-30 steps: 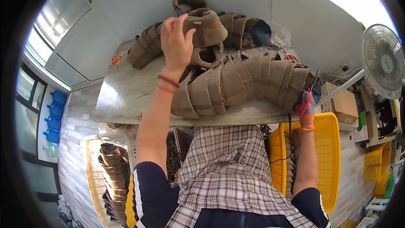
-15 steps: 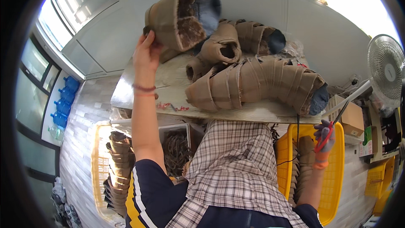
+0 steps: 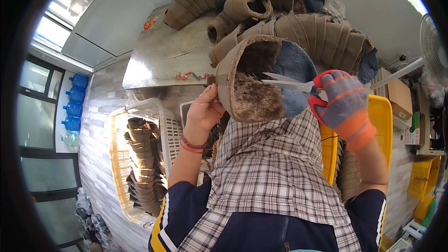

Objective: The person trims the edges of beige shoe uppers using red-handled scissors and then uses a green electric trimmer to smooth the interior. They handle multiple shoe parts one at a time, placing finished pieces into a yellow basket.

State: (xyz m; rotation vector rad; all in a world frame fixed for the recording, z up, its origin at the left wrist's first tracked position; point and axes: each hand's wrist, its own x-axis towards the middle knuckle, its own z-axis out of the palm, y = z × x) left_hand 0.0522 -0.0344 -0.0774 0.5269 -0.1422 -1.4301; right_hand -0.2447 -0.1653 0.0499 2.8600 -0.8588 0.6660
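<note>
Fur-lined shoe upper [image 3: 255,103]: right of the left hand [image 3: 204,111] and touching it, left of the right hand [image 3: 346,105]; the left is nearer.
Lie: long axis roughly left to right, opening turned up.
Finish: brown outside, shaggy brown pile, blue-grey lining at the end toward the right hand.
Left hand: bare, thumb and fingers pinching the upper's edge near a dark tab [image 3: 211,80].
Right hand: gloved, gripping red-handled scissors [image 3: 294,85]; blades slightly apart over the opening, aimed leftward.
Nested uppers [image 3: 322,39]: on the surface [image 3: 161,63], beyond both hands.
</note>
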